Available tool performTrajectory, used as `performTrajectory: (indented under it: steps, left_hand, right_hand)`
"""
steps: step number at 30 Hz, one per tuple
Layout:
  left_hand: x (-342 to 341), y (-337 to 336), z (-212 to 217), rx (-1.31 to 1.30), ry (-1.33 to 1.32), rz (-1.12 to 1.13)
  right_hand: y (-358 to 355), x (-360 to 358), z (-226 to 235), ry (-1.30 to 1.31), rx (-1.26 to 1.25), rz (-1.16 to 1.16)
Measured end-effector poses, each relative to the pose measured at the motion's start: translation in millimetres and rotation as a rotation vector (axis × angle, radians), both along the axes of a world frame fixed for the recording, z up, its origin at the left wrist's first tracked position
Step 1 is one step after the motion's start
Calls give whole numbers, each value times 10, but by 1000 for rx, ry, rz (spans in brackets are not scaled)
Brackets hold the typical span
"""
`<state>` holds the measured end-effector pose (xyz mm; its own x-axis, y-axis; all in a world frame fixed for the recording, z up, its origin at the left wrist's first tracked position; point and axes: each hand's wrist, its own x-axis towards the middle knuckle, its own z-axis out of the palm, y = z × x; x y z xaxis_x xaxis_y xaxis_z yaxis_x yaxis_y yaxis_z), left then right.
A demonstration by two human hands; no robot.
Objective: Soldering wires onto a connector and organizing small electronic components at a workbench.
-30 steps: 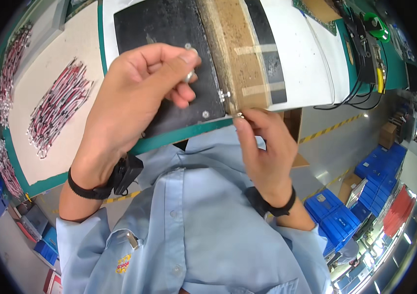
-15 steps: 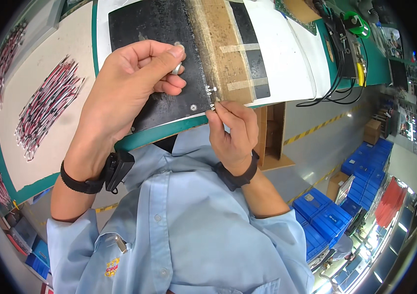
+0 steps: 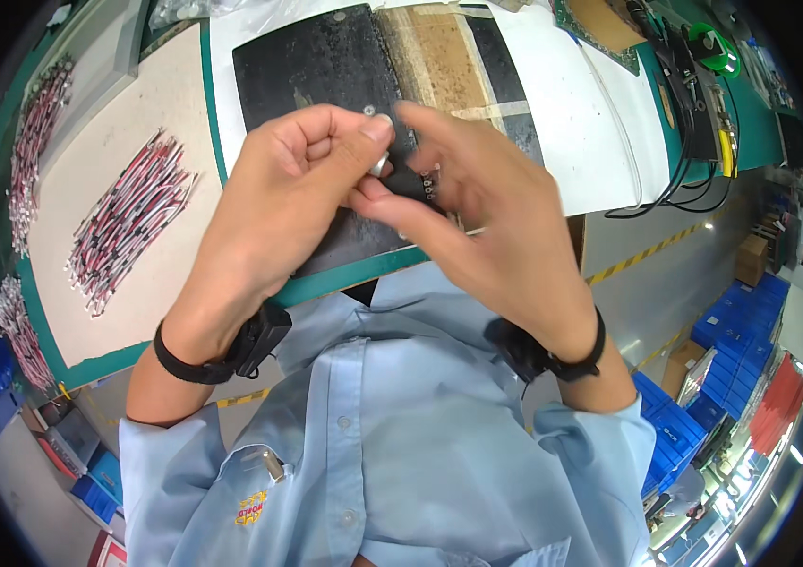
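Observation:
My left hand (image 3: 279, 203) pinches a small silver metal part (image 3: 380, 165) between thumb and forefinger. My right hand (image 3: 496, 236) has come in beside it, and its fingertips meet the left ones at a small black part (image 3: 413, 182) with a row of tiny pins. Both hands hover above a black mat (image 3: 312, 71) on the bench, close to my chest. What each finger grips exactly is partly hidden by the hands.
A bundle of red, black and white wires (image 3: 128, 222) lies on a beige mat (image 3: 80, 312) at left, with more wires (image 3: 33, 151) further left. Cardboard and white sheet (image 3: 572, 123) lie right of the black mat. Black cables (image 3: 685, 161) hang off the bench; blue crates (image 3: 732, 331) stand below.
My right hand has moved up from the bench's near edge to meet my left hand. The two hands now touch at the small parts above the black mat.

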<state>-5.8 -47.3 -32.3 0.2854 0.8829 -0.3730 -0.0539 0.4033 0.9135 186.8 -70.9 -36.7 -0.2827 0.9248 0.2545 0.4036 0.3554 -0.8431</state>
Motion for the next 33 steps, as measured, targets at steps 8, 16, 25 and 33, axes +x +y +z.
performTrajectory:
  steps: [8,16,25,33]
  left_hand:
    - [87,-66,68,57,-46,113]
    - [77,-138,189,30,-42,27]
    - [-29,-92,156,-250,-230,-34]
    - [44,-161,216,-106,-124,-50]
  right_hand:
    - [177,-56,-148,63,147,-4]
    - [88,-12,-23,25,224,-6]
    - [91,-8,11,-189,413,69]
    - [-64,154,89,-206,251,36]
